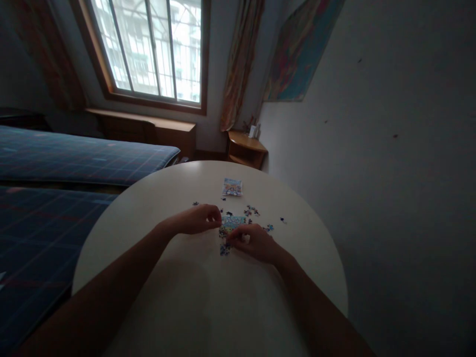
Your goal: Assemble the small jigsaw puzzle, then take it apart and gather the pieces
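Note:
A partly joined jigsaw puzzle lies flat on the table, light blue along its far part and darker toward me. My left hand is at its left edge with the fingers curled closed. Whatever those fingers may hold is hidden. Over the near part of the puzzle, my right hand pinches at a small puzzle piece; its fingertips cover most of it. A dark joined bit of puzzle sits just below the right fingertips.
Loose puzzle pieces lie beyond and right of the puzzle, with a stray piece farther right and another at left. A picture packet rests farther back on the round white table. A plaid mattress stands left.

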`<state>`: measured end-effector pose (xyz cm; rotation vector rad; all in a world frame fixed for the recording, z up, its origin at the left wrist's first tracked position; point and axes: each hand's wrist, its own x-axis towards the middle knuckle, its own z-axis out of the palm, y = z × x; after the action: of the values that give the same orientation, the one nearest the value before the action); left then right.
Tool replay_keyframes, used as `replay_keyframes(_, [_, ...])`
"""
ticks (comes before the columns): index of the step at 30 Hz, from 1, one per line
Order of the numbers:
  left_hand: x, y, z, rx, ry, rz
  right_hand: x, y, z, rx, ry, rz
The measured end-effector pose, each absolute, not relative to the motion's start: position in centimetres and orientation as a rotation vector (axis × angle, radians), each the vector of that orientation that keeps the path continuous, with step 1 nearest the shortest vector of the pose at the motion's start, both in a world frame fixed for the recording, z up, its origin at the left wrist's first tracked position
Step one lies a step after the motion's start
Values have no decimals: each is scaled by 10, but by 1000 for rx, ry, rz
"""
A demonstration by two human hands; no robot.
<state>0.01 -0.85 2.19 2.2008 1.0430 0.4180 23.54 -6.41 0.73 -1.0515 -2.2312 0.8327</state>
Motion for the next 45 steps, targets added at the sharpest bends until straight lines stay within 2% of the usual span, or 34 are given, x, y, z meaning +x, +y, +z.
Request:
replay_keyframes(8, [2,-14,9,2551,953,450,233,-68,6,-982,-2394,884])
replay_keyframes(24, [9,-14,-9,2552,931,322,226,-69,3,-904,-2505,731])
replay_keyframes(45, [12,-20,3,2576,1005,136,232,-67,9,-841,-2649,500])
